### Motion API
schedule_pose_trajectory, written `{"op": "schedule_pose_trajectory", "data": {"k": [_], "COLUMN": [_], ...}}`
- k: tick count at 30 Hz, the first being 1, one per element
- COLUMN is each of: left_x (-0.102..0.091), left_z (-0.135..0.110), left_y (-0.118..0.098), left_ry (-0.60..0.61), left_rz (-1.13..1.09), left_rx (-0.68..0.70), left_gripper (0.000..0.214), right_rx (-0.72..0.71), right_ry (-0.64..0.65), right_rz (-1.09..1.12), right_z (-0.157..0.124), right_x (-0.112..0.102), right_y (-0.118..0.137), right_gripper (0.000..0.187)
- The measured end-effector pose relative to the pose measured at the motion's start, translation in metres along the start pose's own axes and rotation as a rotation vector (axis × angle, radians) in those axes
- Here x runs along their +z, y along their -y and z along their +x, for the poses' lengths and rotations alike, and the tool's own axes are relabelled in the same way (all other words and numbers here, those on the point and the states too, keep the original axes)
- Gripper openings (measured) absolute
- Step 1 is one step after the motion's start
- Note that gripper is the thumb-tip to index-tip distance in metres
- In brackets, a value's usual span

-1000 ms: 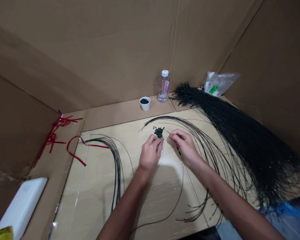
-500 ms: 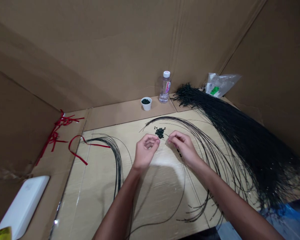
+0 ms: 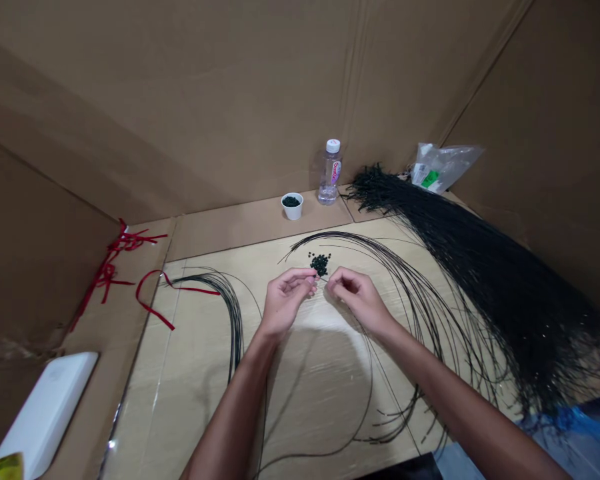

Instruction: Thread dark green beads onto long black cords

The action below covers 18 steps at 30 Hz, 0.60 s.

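Observation:
My left hand is closed in a pinch, with what looks like a small dark bead at its fingertips. Facing it, my right hand pinches a thin dark cord, whose tip points at the left fingertips and reaches close to them. Just beyond both hands lies a small heap of dark green beads. Below the right hand the cord runs on in a wide loop over the table; whether it touches the bead I cannot make out.
Behind the heap stand a white cup of beads and a water bottle. Dark cords lie left; more cords and a thick dark bundle lie right. Red ribbons and a white device are at far left.
My right hand has moved left toward my left hand, narrowing the gap between the fingertips. The cord's tip now reaches the left fingertips. My left hand has shifted slightly left.

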<state>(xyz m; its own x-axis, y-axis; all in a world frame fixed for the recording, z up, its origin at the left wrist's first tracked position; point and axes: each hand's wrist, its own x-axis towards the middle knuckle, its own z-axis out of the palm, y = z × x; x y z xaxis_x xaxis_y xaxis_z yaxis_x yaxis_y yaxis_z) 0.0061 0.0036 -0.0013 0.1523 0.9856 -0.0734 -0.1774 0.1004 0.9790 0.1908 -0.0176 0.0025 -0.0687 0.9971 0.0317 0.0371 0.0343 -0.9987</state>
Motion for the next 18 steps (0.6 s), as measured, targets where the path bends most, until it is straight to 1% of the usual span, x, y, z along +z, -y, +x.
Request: {"op": "schedule_pose_trajectory", "data": {"k": [11,18], "left_x": [0.0005,0.0003], "left_z": [-0.0012,-0.0008], "left_y": [-0.0038,-0.0047], "left_ry": [-0.011,-0.012], "left_rz": [0.012,0.011], "left_rx": [-0.003,-0.007], "left_gripper": [0.031,0.035], "right_rx": [0.0,-0.009], "right_ry": [-0.005,0.005], "right_rz": [-0.032,-0.035], "right_z": [-0.0014,-0.0007], "right_x": [0.0007,-0.0013], "right_y": [0.001,-0.0018], "right_gripper": [0.013,0.014]}}
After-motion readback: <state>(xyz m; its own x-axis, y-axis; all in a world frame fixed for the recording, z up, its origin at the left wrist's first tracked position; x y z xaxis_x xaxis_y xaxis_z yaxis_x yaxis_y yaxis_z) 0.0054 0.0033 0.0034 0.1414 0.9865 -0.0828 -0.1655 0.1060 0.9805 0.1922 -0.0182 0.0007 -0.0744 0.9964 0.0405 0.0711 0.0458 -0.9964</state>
